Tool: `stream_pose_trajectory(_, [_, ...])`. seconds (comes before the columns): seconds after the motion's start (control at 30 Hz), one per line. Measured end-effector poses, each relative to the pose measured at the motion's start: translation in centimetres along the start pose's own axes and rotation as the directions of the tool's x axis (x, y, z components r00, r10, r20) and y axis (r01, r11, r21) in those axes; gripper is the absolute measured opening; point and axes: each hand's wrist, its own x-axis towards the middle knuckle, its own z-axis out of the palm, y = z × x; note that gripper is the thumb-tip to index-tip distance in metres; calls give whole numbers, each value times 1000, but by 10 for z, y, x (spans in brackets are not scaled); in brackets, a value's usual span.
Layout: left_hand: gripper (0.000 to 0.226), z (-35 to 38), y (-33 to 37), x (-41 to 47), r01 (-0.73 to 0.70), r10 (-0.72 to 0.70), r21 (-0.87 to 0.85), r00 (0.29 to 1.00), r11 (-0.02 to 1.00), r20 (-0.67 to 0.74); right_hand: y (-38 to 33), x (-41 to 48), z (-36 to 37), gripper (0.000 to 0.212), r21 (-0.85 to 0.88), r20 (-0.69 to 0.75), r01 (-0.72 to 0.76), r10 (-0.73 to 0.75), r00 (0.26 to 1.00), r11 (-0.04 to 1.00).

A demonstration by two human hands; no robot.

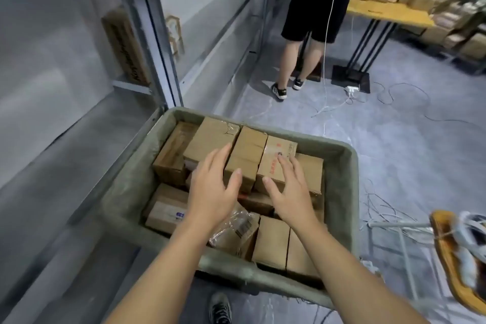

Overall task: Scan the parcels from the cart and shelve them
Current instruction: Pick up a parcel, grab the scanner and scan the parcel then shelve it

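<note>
While it hovered over the cart (351, 192), left hand (213, 192): fingers spread, gripped nothing.
Right hand (290, 192): spread too, above the red-printed parcel (273, 163).
Parcels (247, 150): sat packed in the cart.

The person is holding both bare arms stretched forward and down, the left forearm (163, 271) and the right forearm (349, 279) angling in toward each other at the wrists. The left hand (213, 187) is lying palm down, its fingers straight and slightly spread and its thumb sticking out to the right. The right hand (289, 192) is mirroring it, palm down, fingers straight and spread, thumb pointing left. The two thumb tips are sitting near each other but apart, and neither hand is gripping anything.
</note>
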Motion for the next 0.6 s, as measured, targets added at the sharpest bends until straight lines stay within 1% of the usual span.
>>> stream_pose_trajectory(0.13, [60,8,-13,26,29,-29,-6,996,1000,85,2,26,17,68,-15,38,-108,109,993,994])
stream_pose_trajectory(0.2, [56,13,-17,32,64,-61,-31,992,997,108,5,36,26,68,-38,38,-130,131,991,991])
stream_pose_trajectory(0.27, [56,16,-22,38,125,-117,-61,986,990,116,7,47,32,68,-103,32,-134,138,990,986])
stream_pose_trajectory(0.33, [58,17,-28,42,168,-160,-65,980,984,115,9,58,37,68,-218,39,-141,153,987,966])
stream_pose_trajectory(0.43, [57,17,-34,45,209,-200,-85,974,974,104,15,67,44,70,-331,42,-214,241,970,919])
stream_pose_trajectory(0.5, [56,17,-36,48,236,-227,-96,969,967,99,23,67,46,71,-342,32,-258,286,958,903])
stream_pose_trajectory(0.6, [56,18,-35,50,263,-253,-102,963,959,96,30,62,43,70,-308,-13,-293,304,953,905])
